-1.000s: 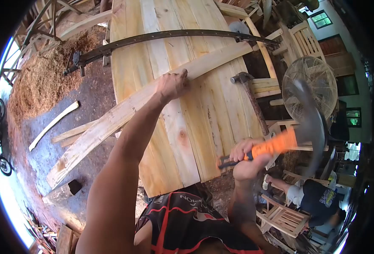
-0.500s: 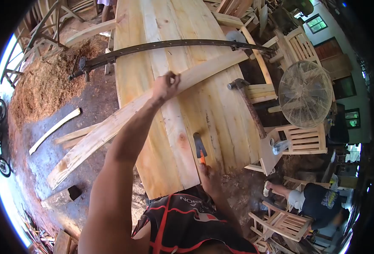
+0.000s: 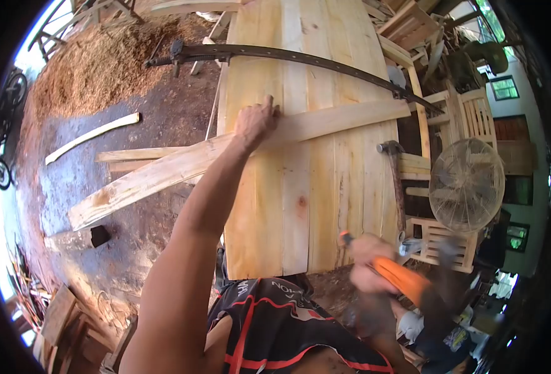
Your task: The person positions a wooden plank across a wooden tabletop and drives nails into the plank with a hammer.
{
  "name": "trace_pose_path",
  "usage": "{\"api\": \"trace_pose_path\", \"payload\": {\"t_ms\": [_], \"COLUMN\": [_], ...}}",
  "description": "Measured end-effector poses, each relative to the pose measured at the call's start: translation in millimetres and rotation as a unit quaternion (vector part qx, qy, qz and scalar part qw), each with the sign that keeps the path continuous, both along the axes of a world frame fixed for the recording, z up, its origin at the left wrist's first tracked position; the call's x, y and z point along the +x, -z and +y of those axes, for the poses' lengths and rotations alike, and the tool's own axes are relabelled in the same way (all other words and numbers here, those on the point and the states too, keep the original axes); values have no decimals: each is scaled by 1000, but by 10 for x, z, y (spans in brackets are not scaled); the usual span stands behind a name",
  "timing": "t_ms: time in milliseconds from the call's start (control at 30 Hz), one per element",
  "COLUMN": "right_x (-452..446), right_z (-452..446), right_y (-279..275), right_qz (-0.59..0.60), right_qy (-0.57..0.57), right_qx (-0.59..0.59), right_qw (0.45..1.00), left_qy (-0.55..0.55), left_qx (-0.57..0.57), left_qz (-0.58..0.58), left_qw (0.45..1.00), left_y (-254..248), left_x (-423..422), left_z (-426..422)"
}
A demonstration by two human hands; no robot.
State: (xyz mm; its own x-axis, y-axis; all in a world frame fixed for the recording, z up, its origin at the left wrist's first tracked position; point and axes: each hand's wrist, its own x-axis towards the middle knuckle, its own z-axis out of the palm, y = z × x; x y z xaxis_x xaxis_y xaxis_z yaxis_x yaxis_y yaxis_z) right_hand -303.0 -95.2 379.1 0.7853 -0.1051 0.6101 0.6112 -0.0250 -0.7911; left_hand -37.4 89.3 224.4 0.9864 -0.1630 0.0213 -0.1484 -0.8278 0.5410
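My left hand rests on a long loose board that lies across the wooden panel. Its fingers look curled, but what they hold, if anything, is hidden. Over the panel's near right corner, my right hand is closed around the orange handle of a tool, whose far end is blurred by motion. A long metal clamp bar crosses the panel beyond the board. At the panel's right edge lies a hammer.
A round fan and wooden chairs stand at the right. Another person is at the lower right. Sawdust is heaped at the upper left, near a curved wood strip on the floor.
The orange-handled tool was low over the panel half a second ago; my right hand has raised it to the right. The view has turned, shifting the panel rightward. My left hand stays by the board.
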Motion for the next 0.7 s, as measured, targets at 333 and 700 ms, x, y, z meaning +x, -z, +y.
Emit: {"api": "trace_pose_path", "payload": {"t_ms": [333, 700], "right_x": [124, -5], "right_z": [-382, -258], "right_y": [-280, 569], "right_qz": [399, 655], "right_qy": [65, 97], "right_qx": [-104, -85], "right_qw": [909, 744], "left_qy": [17, 15], "left_qx": [-49, -45], "left_qz": [-40, 0], "left_qw": [998, 999], "left_y": [38, 81], "left_x": [18, -45], "left_z": [33, 40]}}
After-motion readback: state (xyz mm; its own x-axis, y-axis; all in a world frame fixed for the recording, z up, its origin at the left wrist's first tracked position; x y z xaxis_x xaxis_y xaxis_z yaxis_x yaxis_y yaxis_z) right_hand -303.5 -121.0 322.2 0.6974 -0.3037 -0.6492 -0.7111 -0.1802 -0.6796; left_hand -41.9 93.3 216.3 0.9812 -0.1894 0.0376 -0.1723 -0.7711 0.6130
